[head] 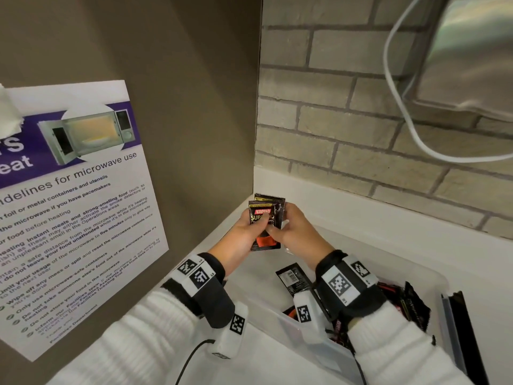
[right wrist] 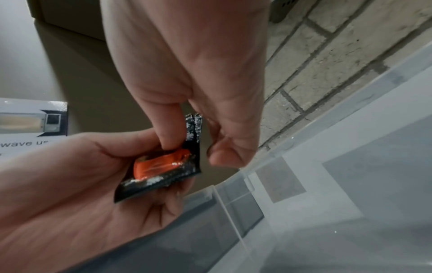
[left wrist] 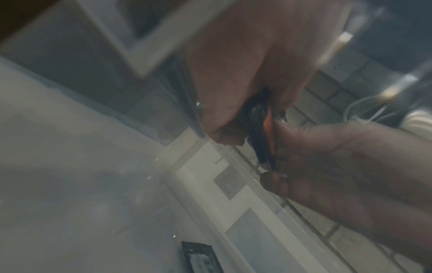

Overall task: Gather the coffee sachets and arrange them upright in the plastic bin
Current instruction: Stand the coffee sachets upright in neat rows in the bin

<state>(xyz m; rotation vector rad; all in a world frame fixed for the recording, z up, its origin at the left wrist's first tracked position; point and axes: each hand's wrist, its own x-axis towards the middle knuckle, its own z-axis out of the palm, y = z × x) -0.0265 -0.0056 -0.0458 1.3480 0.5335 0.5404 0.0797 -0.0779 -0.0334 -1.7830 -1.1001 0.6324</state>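
Your left hand cups a small stack of coffee sachets while your right hand pinches their right edge, holding them upright above the far left corner of the plastic bin. More sachets lie loose in the bin's near end. Release early and the slick packets will likely fan out and topple flat.

My left hand and right hand hold a few sachets upright together, above the bin's far left corner. More sachets lie in the bin, near my right wrist. A poster hangs on the wall to my left.
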